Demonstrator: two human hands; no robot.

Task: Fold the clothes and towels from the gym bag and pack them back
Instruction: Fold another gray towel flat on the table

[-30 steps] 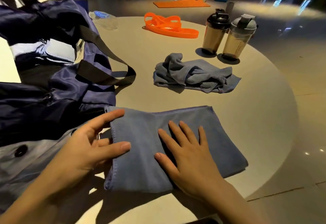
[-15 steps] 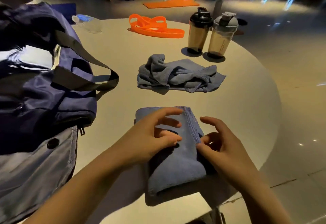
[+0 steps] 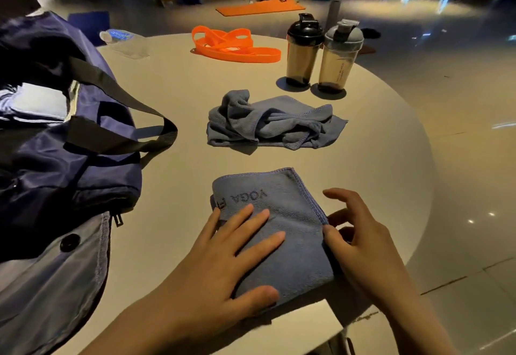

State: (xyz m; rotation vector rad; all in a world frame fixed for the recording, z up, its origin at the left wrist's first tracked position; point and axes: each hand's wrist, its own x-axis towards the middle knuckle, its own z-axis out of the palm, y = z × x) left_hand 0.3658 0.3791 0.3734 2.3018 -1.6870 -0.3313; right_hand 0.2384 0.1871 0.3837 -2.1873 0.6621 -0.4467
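Note:
A folded blue towel (image 3: 282, 209) printed with "YOGA" lies near the front edge of the round table (image 3: 178, 97). My left hand (image 3: 223, 265) rests flat on it, fingers spread. At the towel's right edge my right hand (image 3: 360, 234) touches the fold with its thumb, the other fingers raised and apart. A second blue towel (image 3: 268, 124) lies crumpled at mid-table. The navy gym bag (image 3: 55, 142) sits open at the left with its black strap (image 3: 134, 120) looped over the table. A grey-blue garment (image 3: 50, 285) lies below the bag.
Two shaker bottles (image 3: 321, 53) stand at the back right. Orange resistance bands (image 3: 234, 46) and a lying plastic water bottle (image 3: 122, 39) are at the back. A person kneels by an orange mat (image 3: 259, 8) on the floor beyond. The table drops off close on the right.
The wide towel was folded in half into a narrow rectangle. My left hand moved from its left edge onto its top and flattened. My right hand went from the top to the right edge.

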